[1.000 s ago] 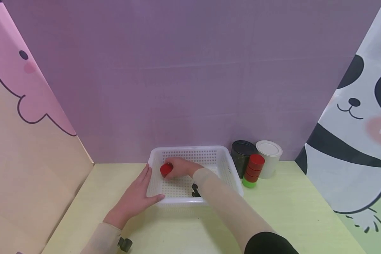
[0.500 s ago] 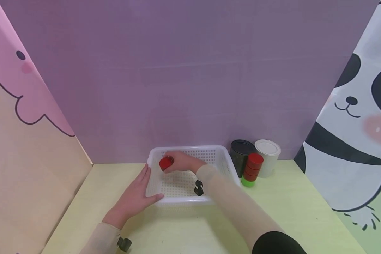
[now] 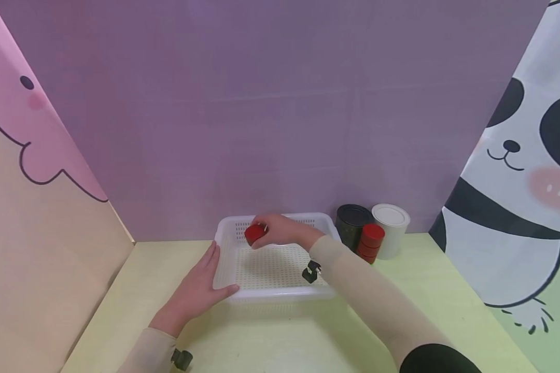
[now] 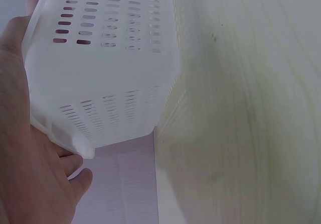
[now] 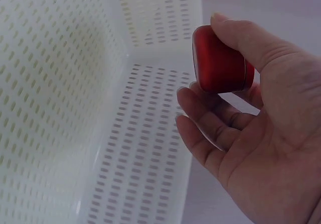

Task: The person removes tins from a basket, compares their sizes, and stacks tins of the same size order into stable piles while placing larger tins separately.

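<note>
My right hand point(image 3: 284, 230) pinches a small red round tin point(image 3: 254, 234) between thumb and fingers, above the back left of a white perforated plastic basket point(image 3: 280, 294). In the right wrist view, the glossy tin point(image 5: 218, 63) sits at the thumb and fingertips, while the other fingers curl loosely under it. My left hand point(image 3: 193, 295) lies against the basket's left side, its fingers fairly straight along the outside and the thumb on the front rim. The left wrist view shows this hand point(image 4: 25, 133) at the rim of the slotted basket point(image 4: 100, 71).
Right of the basket stands a stack of red tins point(image 3: 371, 242), its foot hidden by my right sleeve. A black lidded can point(image 3: 353, 225) and a white lidded can point(image 3: 391, 228) stand behind it. A purple backdrop point(image 3: 280, 129) rises behind the pale wooden table point(image 3: 261, 336).
My right hand has lifted the red tin up from low inside the basket, moving toward the back and slightly right. The left hand stays at the basket's left side.
</note>
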The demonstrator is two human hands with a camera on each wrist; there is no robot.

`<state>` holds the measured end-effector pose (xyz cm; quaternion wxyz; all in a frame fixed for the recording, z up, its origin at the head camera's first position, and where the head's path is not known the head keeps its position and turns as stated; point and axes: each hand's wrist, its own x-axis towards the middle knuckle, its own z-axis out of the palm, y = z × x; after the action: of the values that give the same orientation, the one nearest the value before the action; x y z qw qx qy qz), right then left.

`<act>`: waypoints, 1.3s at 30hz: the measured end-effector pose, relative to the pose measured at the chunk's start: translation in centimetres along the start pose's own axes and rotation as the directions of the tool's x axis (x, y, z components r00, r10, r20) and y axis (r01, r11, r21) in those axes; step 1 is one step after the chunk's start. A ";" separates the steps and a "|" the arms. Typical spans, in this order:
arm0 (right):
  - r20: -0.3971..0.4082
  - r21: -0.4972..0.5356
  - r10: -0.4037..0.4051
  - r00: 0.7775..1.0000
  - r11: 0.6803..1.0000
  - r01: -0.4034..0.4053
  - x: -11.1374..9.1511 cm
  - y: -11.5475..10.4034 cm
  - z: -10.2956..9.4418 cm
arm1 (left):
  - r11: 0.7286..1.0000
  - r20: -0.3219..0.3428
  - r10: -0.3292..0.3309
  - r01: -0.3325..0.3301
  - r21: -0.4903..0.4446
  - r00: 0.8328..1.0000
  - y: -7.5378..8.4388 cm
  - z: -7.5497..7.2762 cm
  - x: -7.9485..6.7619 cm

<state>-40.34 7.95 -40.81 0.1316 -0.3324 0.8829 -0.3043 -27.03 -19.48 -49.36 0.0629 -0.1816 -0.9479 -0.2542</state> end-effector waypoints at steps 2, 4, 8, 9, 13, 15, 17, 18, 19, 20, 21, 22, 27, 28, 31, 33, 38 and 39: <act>-0.010 0.001 -0.004 1.000 1.000 0.004 -0.6 0.0 -0.4 | 1.000 -0.008 0.001 -0.001 -0.004 1.000 0.0 0.0 0.0; -0.023 0.004 0.000 1.000 1.000 0.000 -1.3 0.1 -0.9 | 1.000 -0.010 0.001 -0.001 -0.009 1.000 0.1 -0.1 -0.1; -0.073 -0.004 -0.001 0.997 1.000 0.001 -2.8 0.3 -1.9 | 1.000 -0.015 0.001 -0.001 -0.018 1.000 0.2 -0.2 -0.1; -0.089 -0.013 -0.003 0.996 1.000 0.002 -3.2 0.5 -2.2 | 1.000 -0.017 0.003 -0.003 -0.018 1.000 0.2 -0.2 -0.1; -0.158 -0.021 -0.018 0.987 1.000 0.015 -4.8 1.2 -3.5 | 1.000 -0.034 0.022 -0.022 -0.009 0.999 0.1 0.0 0.1; -0.186 -0.025 -0.030 0.982 0.999 0.026 -5.6 1.5 -4.0 | 1.000 -0.040 0.028 -0.028 -0.008 0.999 0.0 0.2 0.1; -0.208 -0.017 -0.041 0.977 0.999 0.039 -6.4 1.6 -4.3 | 0.999 -0.045 0.032 -0.032 -0.013 0.999 0.0 0.2 0.1; -0.218 -0.014 -0.046 0.975 0.999 0.044 -6.8 1.7 -4.5 | 0.999 -0.046 0.033 -0.034 -0.014 0.998 0.0 0.2 0.1; -0.228 -0.009 -0.046 0.973 0.999 0.045 -7.1 1.8 -4.6 | 0.999 -0.047 0.033 -0.033 -0.013 0.998 0.0 0.2 0.1; -0.240 -0.006 -0.044 0.970 0.999 0.044 -7.5 1.9 -4.6 | 0.999 -0.048 0.032 -0.033 -0.011 0.998 -0.1 0.2 0.1; -0.250 0.002 -0.045 0.967 0.999 0.047 -7.8 2.0 -4.7 | 0.999 -0.049 0.032 -0.033 -0.013 0.998 -0.1 0.2 0.1; -0.261 0.006 -0.044 0.964 0.999 0.047 -8.1 2.1 -4.7 | 0.999 -0.050 0.033 -0.033 -0.013 0.998 -0.1 0.2 0.1; -0.314 0.008 -0.048 0.948 0.999 0.053 -9.4 2.4 -4.7 | 0.999 -0.051 0.028 -0.029 -0.015 0.998 -0.1 0.1 0.0; -0.326 0.001 -0.046 0.944 0.999 0.049 -9.6 2.4 -4.7 | 0.999 -0.050 0.028 -0.029 -0.017 0.998 0.0 0.1 -0.1; -0.359 -0.005 -0.031 0.933 0.999 0.031 -10.4 2.3 -4.9 | 0.999 -0.043 0.024 -0.025 -0.022 0.999 0.2 -0.1 -0.1; -0.384 -0.007 -0.019 0.923 1.000 0.018 -10.9 2.3 -5.1 | 0.999 -0.040 0.024 -0.025 -0.027 0.999 0.3 -0.1 -0.2; -0.436 0.001 0.009 0.900 1.000 -0.009 -12.2 2.4 -6.0 | 0.999 -0.044 0.024 -0.026 -0.029 0.999 0.3 0.1 -0.1; -0.445 0.001 0.013 0.896 1.000 -0.015 -12.4 2.5 -6.2 | 0.999 -0.046 0.024 -0.025 -0.031 0.999 0.3 0.2 -0.1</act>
<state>-35.05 20.48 -37.16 -0.0718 -0.2480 0.8924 -0.3701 -26.83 -19.22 -49.41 0.0846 -0.1884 -0.9398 -0.2724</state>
